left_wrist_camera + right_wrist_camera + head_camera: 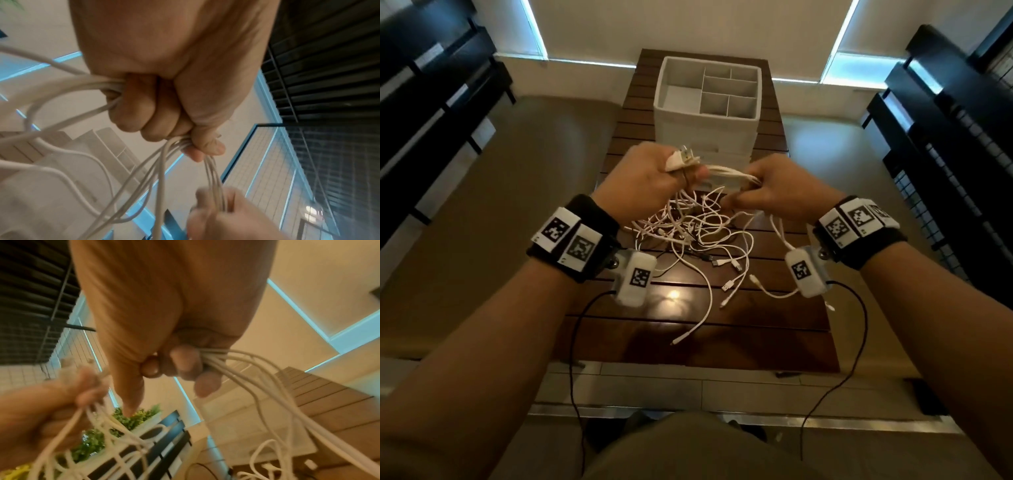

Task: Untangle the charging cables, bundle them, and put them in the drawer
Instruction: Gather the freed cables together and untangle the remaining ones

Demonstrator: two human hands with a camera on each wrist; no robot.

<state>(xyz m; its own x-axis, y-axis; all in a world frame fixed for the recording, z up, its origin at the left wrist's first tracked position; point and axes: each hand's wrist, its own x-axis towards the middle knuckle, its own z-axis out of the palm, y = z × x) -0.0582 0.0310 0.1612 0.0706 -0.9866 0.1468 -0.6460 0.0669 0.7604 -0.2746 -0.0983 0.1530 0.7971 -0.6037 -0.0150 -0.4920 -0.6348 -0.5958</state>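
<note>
1. Dark slatted wood makes up the surface (784,329), with black shelving along both walls and a white organiser box (707,92) with open compartments standing at its far end.
2. Left of the organiser box and nearer the person, the left hand (643,183) is fisted round a gathered bunch of white charging cables (688,233), with plug ends sticking up out of the top of the fist.
3. Straight in front of the organiser box, the bunch runs taut across to the other fist, while the loose remainder hangs in a tangle onto the surface, connectors splayed toward the near edge.
4. Right of the organiser box's front, the right hand (780,193) clamps the same strands, fingers curled tight round them.
</note>
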